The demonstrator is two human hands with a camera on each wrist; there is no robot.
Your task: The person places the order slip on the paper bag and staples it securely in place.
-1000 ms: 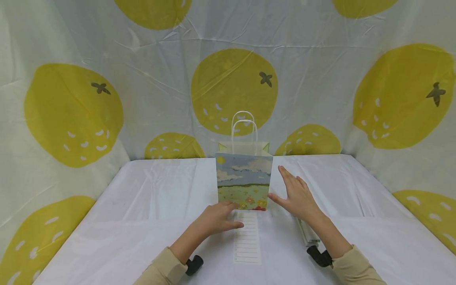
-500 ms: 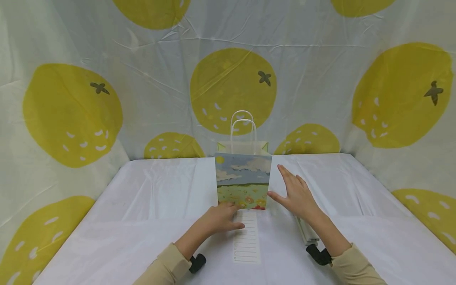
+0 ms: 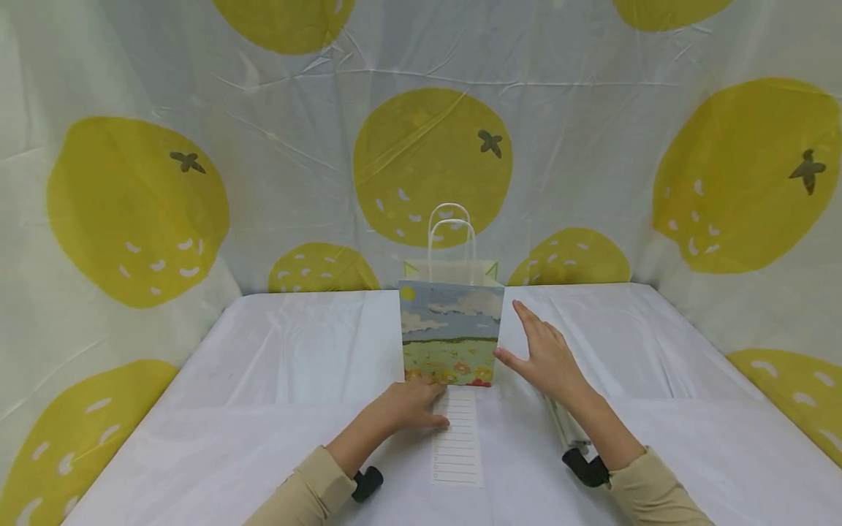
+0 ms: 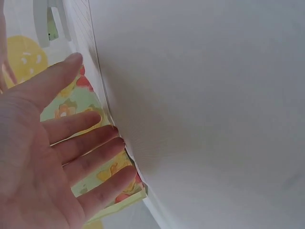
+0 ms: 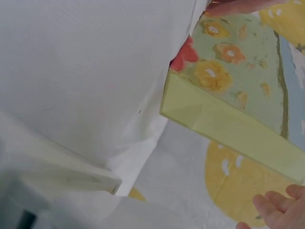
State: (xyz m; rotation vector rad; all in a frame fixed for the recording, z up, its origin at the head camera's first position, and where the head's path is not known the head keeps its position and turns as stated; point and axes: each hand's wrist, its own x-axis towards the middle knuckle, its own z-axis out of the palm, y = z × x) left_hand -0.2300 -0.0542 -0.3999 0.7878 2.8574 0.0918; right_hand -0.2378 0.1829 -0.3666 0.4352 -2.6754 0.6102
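A paper gift bag [image 3: 451,314] with a painted sky and flower meadow stands upright on the table, its two white handles raised. Before its lower left corner is my left hand [image 3: 411,406], fingers extended, over the upper end of a narrow lined checklist sheet [image 3: 457,453]. In the left wrist view that hand [image 4: 52,157] shows its palm, with the fingertips at the bag's bottom edge; whether they touch it I cannot tell. My right hand [image 3: 549,361] is raised just right of the bag, fingers spread, holding nothing. The right wrist view shows the bag's pale green side [image 5: 228,124].
A pale, long, folded-looking item [image 3: 566,427] lies partly under my right forearm. Black wrist mounts [image 3: 585,467] are on both arms. A white cloth covers the table [image 3: 296,351], and a lemon-print curtain [image 3: 289,146] hangs behind and at the sides.
My left hand has shifted slightly right and nearer to me along the bag's bottom edge. The right hand and the bag stay nearly where they were.
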